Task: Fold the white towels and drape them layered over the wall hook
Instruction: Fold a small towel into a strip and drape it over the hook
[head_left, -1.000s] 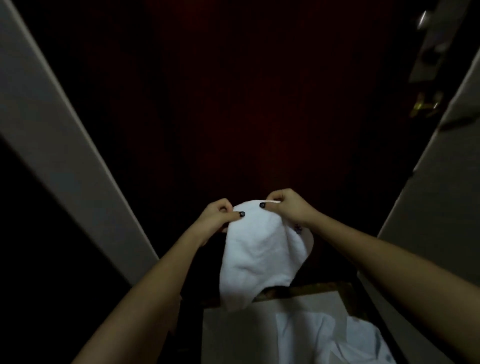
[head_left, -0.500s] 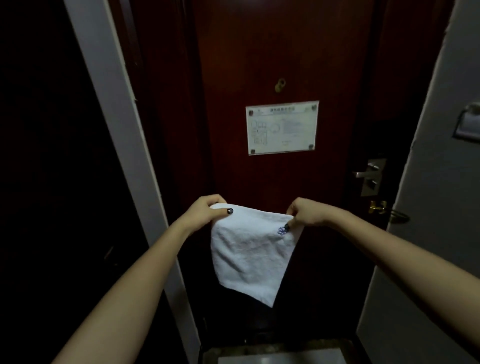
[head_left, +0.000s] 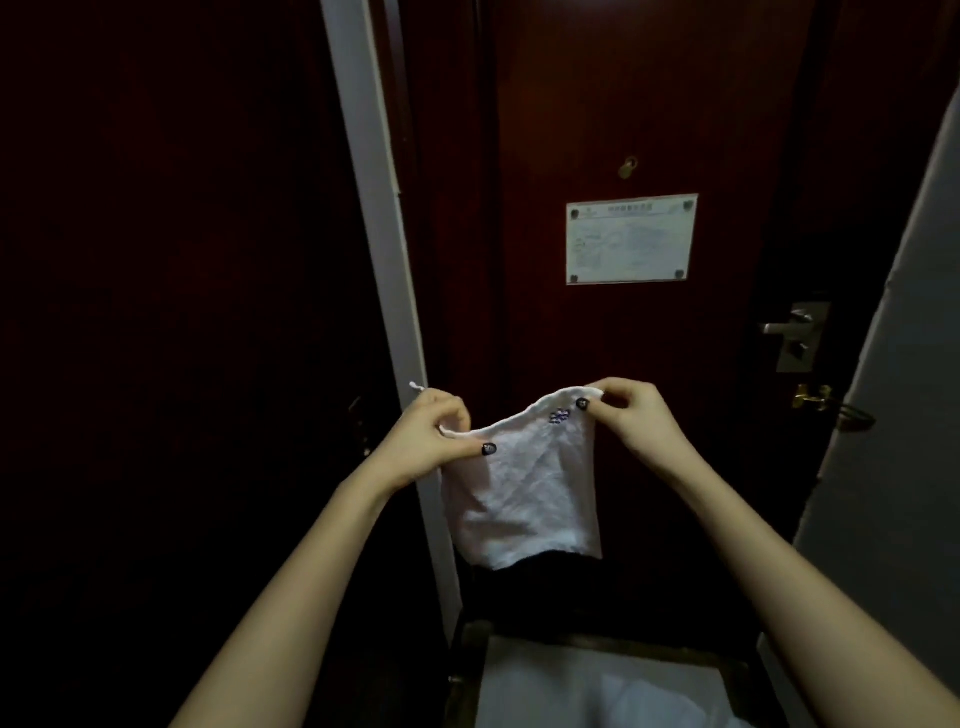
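The left hand (head_left: 431, 436) is pinching the left top corner of a white towel (head_left: 519, 499), fingers curled over the hem and the dark-painted thumbnail pressing on the front of the cloth. The right hand (head_left: 636, 421) is gripping the right top corner, thumb and fingers closing on the edge, and is sitting slightly higher than the left. Between them the towel is hanging in the air in front of the person, its top edge sagging and its lower edge dangling free toward six o'clock. A small blue embroidered mark (head_left: 559, 416) is showing just beside the right thumb.

Behind the towel, a dark red door (head_left: 623, 104) is filling the twelve o'clock direction, carrying a white notice sheet (head_left: 631, 240) with a brass fitting (head_left: 628, 167) above it. At two to three o'clock from the towel, a metal door handle (head_left: 792, 332) is standing above a brass latch (head_left: 813, 397). A pale frame strip (head_left: 374, 208) is running up toward eleven o'clock. At six o'clock, a white surface (head_left: 571, 686) is lying low in view.
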